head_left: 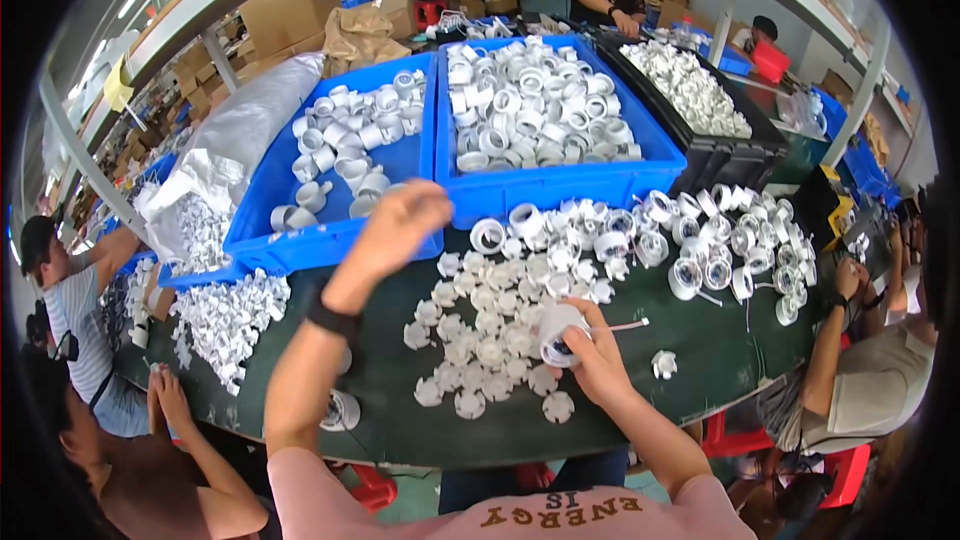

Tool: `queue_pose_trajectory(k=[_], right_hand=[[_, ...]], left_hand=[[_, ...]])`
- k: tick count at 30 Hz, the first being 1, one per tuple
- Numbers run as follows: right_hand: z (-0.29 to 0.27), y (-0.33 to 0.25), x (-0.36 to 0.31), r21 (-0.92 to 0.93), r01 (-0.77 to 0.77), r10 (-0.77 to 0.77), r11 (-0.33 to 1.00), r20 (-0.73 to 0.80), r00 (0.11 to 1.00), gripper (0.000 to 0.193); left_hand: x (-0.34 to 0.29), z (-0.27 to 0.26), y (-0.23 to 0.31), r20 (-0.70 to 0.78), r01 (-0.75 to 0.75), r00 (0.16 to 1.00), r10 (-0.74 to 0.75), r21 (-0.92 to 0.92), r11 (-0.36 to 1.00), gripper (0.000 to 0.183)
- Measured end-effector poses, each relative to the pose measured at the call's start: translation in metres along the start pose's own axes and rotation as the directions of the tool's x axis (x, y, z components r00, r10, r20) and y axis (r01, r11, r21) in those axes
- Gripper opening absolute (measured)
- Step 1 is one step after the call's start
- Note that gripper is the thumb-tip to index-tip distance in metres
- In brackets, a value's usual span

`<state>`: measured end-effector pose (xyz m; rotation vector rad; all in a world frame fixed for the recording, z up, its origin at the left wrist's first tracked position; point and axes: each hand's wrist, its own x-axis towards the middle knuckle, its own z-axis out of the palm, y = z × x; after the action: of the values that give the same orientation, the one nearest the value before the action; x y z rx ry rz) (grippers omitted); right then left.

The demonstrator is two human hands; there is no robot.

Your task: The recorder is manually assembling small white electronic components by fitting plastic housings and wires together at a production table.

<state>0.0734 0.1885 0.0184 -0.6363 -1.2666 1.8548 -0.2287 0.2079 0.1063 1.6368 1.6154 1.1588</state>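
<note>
My right hand is closed around a white round plastic housing, above the table's near half. A thin pale wire with a small plug sticks out to its right. My left hand is raised over the front edge of the left blue bin; motion blurs its fingers, so I cannot tell whether it holds anything. White ring-shaped housings lie in that bin. Flower-shaped white caps are spread under and left of the held housing. One such cap lies apart to the right.
Behind stand a second blue bin full of white rings and a black crate. Wired housings cover the right of the green table. Small white pieces are heaped at left. Co-workers sit on both sides.
</note>
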Motion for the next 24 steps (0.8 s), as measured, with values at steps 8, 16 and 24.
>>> queue_pose_trajectory(k=[8,16,24], right_hand=[[-0.007,-0.001,0.01,-0.08,-0.016,0.021,0.997,0.063,0.998,0.058],[-0.01,-0.006,0.007,-0.118,0.026,-0.022,0.993,0.032,0.999,0.061],[0.021,-0.035,-0.022,-0.098,0.24,-0.205,0.966,0.277,0.939,0.062]], left_hand=[[0.119,-0.064,-0.124,0.022,0.227,0.935,-0.355,0.731,0.643,0.063],[0.106,-0.066,-0.081,-0.243,0.39,0.92,-0.306,0.628,0.673,0.068],[-0.046,0.027,0.067,0.004,0.126,0.99,-0.144,-0.506,0.853,0.063]])
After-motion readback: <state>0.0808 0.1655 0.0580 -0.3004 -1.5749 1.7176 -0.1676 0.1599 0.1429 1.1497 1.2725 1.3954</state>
